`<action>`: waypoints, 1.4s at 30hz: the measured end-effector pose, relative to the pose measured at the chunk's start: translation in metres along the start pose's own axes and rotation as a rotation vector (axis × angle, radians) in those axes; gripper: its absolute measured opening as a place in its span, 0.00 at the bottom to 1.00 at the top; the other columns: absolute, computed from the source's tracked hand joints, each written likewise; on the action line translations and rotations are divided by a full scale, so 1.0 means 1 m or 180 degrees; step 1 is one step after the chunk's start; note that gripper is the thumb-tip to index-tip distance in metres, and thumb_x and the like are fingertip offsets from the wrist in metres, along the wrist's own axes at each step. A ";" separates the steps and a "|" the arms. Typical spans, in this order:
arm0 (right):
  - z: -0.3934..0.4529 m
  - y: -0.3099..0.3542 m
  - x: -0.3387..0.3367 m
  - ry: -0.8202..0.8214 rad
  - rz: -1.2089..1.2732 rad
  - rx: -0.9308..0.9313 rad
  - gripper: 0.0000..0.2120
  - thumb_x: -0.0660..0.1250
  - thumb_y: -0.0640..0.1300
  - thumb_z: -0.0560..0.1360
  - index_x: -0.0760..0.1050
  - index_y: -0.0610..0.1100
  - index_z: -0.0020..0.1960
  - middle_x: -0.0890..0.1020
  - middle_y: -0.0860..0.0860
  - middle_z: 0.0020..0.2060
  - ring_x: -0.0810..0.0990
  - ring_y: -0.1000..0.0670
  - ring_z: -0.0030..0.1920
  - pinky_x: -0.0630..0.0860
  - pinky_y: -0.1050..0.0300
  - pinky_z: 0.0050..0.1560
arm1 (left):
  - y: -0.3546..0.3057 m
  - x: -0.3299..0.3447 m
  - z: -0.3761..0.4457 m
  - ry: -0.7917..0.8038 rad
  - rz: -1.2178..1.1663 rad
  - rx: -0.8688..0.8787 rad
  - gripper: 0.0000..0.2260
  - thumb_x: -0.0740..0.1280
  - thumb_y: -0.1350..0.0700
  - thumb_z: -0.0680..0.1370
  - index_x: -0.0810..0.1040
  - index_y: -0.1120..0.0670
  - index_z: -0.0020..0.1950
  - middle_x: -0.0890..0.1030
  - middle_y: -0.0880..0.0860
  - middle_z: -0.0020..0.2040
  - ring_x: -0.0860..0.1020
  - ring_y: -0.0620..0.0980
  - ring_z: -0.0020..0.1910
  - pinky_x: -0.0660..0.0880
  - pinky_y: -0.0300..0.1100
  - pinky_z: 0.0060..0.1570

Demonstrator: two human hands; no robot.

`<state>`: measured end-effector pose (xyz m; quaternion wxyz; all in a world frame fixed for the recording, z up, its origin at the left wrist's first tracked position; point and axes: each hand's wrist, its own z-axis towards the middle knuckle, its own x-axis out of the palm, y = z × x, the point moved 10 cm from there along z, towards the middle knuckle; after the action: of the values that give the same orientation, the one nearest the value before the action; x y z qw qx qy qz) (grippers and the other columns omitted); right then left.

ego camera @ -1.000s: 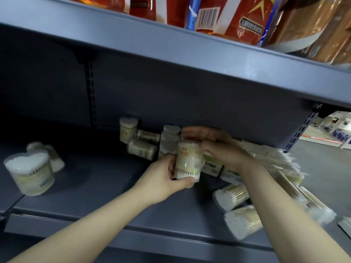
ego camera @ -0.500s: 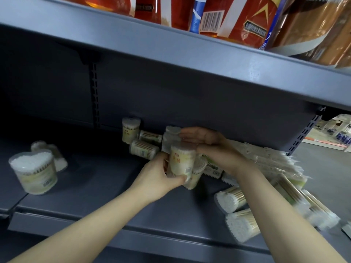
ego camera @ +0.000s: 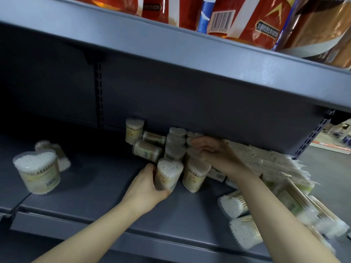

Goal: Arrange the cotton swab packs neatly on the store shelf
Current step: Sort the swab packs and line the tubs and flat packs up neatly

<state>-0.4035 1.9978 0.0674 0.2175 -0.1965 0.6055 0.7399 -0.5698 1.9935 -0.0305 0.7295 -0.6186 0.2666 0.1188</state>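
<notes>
My left hand (ego camera: 146,186) grips an upright heart-shaped cotton swab pack (ego camera: 168,174) standing on the grey shelf (ego camera: 91,188). A second upright pack (ego camera: 195,175) stands just to its right. My right hand (ego camera: 214,154) reaches over that pack toward the packs behind it, fingers bent; what it holds is hidden. A cluster of packs (ego camera: 152,145) stands and lies at the back. Two packs (ego camera: 237,219) lie on their sides at the front right.
A larger tub of swabs (ego camera: 38,171) stands at the left with another (ego camera: 55,154) lying behind it. Flat bagged swab packs (ego camera: 281,171) pile up on the right. The upper shelf (ego camera: 171,48) hangs low overhead, holding red bags (ego camera: 247,18).
My left hand has brought its pack down and set it upright on the shelf. A second pack now stands beside it, and my right hand has moved back over the rear packs.
</notes>
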 end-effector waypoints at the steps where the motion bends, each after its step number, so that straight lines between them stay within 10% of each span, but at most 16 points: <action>1: 0.001 0.001 -0.001 -0.0037 -0.0013 -0.0007 0.19 0.56 0.26 0.72 0.75 0.41 0.58 0.78 0.48 0.52 0.76 0.61 0.48 0.72 0.72 0.50 | 0.002 0.001 0.000 0.0004 -0.0007 -0.0001 0.21 0.75 0.51 0.67 0.69 0.50 0.54 0.76 0.48 0.53 0.75 0.44 0.51 0.76 0.42 0.50; 9: 0.003 -0.001 -0.004 -0.0224 -0.0609 -0.0001 0.18 0.63 0.38 0.73 0.73 0.47 0.62 0.75 0.53 0.58 0.71 0.56 0.57 0.69 0.60 0.54 | -0.027 -0.012 -0.007 -0.0299 0.0421 0.0889 0.35 0.70 0.46 0.71 0.57 0.46 0.74 0.62 0.39 0.65 0.60 0.38 0.64 0.58 0.33 0.63; 14: 0.005 -0.006 0.003 -0.0095 -0.1101 0.0116 0.14 0.62 0.39 0.76 0.74 0.36 0.60 0.78 0.44 0.57 0.75 0.48 0.56 0.72 0.51 0.55 | -0.046 -0.011 -0.008 -0.0363 0.1132 0.1544 0.28 0.59 0.40 0.71 0.70 0.50 0.69 0.72 0.48 0.66 0.66 0.45 0.63 0.71 0.48 0.59; 21: 0.010 -0.029 0.012 0.0029 -0.1199 0.0292 0.17 0.59 0.48 0.79 0.70 0.47 0.67 0.73 0.49 0.65 0.71 0.49 0.65 0.68 0.61 0.59 | -0.063 0.002 0.007 -0.0032 0.1413 0.1552 0.32 0.54 0.36 0.71 0.62 0.46 0.73 0.63 0.43 0.73 0.57 0.47 0.73 0.54 0.39 0.68; 33: 0.009 -0.029 0.011 -0.0049 -0.1395 0.0251 0.18 0.56 0.49 0.80 0.69 0.47 0.68 0.72 0.48 0.66 0.70 0.48 0.65 0.65 0.61 0.57 | -0.070 0.008 0.012 -0.0029 0.1497 0.1559 0.29 0.64 0.49 0.77 0.56 0.46 0.75 0.58 0.43 0.75 0.53 0.45 0.75 0.53 0.36 0.69; 42: 0.010 -0.004 0.005 -0.0267 -0.1374 0.0053 0.12 0.63 0.38 0.75 0.75 0.34 0.56 0.79 0.41 0.54 0.76 0.43 0.55 0.72 0.49 0.53 | -0.050 -0.004 0.012 0.0009 0.1759 0.1221 0.45 0.51 0.30 0.65 0.44 0.49 0.77 0.53 0.49 0.76 0.51 0.48 0.74 0.51 0.39 0.70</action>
<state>-0.4056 2.0085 0.0636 0.3974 -0.2887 0.5460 0.6787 -0.5452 1.9955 0.0149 0.7724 -0.3746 0.4428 0.2588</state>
